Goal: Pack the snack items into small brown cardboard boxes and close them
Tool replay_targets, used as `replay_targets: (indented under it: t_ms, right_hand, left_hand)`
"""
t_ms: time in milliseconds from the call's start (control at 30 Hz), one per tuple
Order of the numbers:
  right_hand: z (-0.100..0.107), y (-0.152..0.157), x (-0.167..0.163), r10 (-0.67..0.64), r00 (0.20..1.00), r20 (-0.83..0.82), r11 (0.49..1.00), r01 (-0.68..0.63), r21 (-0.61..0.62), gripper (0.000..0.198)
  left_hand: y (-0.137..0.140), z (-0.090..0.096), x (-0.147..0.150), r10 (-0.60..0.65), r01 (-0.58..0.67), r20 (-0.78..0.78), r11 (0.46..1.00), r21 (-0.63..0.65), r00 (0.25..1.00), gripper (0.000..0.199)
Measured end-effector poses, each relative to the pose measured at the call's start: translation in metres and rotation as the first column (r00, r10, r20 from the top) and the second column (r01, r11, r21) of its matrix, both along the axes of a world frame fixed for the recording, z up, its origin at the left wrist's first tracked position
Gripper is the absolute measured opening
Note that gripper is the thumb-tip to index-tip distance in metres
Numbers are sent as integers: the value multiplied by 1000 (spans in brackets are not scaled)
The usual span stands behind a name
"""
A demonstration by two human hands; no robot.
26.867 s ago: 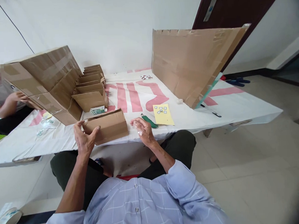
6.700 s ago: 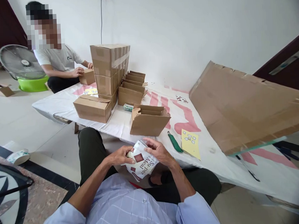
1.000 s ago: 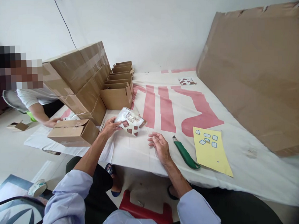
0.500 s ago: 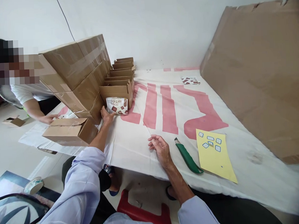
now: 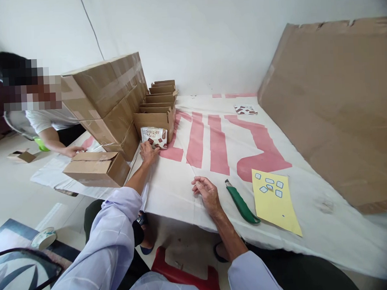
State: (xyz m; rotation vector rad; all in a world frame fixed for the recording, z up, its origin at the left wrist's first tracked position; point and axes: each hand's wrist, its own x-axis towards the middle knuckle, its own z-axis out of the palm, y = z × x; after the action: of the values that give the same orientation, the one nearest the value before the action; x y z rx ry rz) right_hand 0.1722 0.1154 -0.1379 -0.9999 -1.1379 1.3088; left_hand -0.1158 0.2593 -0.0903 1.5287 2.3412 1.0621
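A white packet with brown print reading "Super Meal" stands against the front of the nearest open-topped carton. My left hand is at the packet's lower left edge, its fingertips touching it and partly hidden; no firm grip shows. Resting on the cloth-covered table, my right hand has loosely bent fingers, slightly apart, and holds nothing. To its right lies a green utility knife with a bit of blade out. Beside the knife is a yellow sheet with several small blue-edged stickers.
Taped cartons form a stack left of the open-topped row. A closed carton lies before it, near a co-worker's hand. Another packet lies toward the back. A large cardboard box stands at right, a red stool below.
My left hand has shifted right, from the packet's left side to just below its lower left. The packet stays against the carton. My right hand has kept its place. The camera view has shifted slightly.
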Motion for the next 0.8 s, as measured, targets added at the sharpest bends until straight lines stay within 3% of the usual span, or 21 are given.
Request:
replay_targets:
  t_ms: [133,233,267,333,400,500,533,600,667,800]
  right_hand:
    - [-2,3,0,-13,1000,8,1000,12,14,39]
    - [-4,5,0,-22,1000,15,1000,22,22,40]
    - [-4,6,-1,-23,1000,18,999,23,26,40]
    - [-4,6,-2,-27,999,29,999,26,29,40]
    - [-4,6,-3,-35,998,44,999,34,31,40]
    - [-3,6,-8,-47,996,72,999,45,31,40]
    - [-3,6,-9,-49,995,82,998,46,31,40]
    - [-1,6,-12,-48,993,104,999,45,31,40]
    - [1,5,-14,-39,991,127,999,36,29,41]
    - [5,1,-16,-22,984,174,1000,20,11,46]
  left_hand:
    - [-40,12,16,-205,207,-40,976,59,978,38]
    - [-94,26,12,-345,368,-148,911,186,927,35]
    - [-113,32,3,-337,385,-209,886,260,918,34]
    - [-146,51,-31,-178,273,-265,881,386,948,28]
    - [-171,73,-80,46,64,-234,894,444,971,29]
    - [-189,101,-162,398,-349,-66,862,366,915,50]
    - [-192,107,-186,448,-417,-19,846,331,894,55]
    - [-194,111,-221,437,-436,51,869,234,898,62]
    - [-194,106,-241,338,-352,116,925,141,934,52]
    - [-194,84,-240,183,-212,228,971,108,956,42]
